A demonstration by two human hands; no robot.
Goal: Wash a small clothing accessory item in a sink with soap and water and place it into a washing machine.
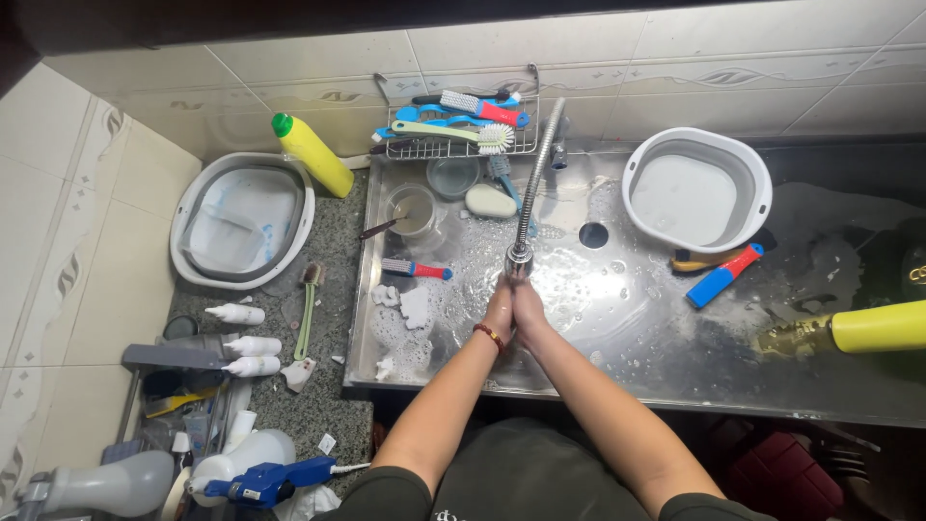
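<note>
Both hands sit under the tap head (520, 259) in the steel sink (617, 328). Left hand (499, 311) & right hand (529, 307) are pressed palm to palm, fingers together & pointing up at the spout, not clamped on anything. Red bracelet (491, 335) on left wrist. Flex hose (540, 164) arcs down from the back wall straight to the hands.

Around them: foam patches (405, 314) just left of the hands, w/ a red-handled brush (415, 269) above the foam. Cup (413, 212) of murky water, a clear bowl (453, 176) & a soap bar (490, 201) at the back left of the sink. Wire rack (458, 135) on the wall holds several brushes. Drain hole (594, 234) is near, right of the tap. Further right, well apart: white basin (696, 189), blue/red brush (724, 275), yellow bottle (873, 328) lying on its side.

Left counter: 2nd basin (243, 220), upright yellow bottle w/ green cap (313, 152), green brush (308, 309), small white bottles (246, 342). Blue spray gun (275, 479) at bottom left.

Nothing stands between hands & tap.
</note>
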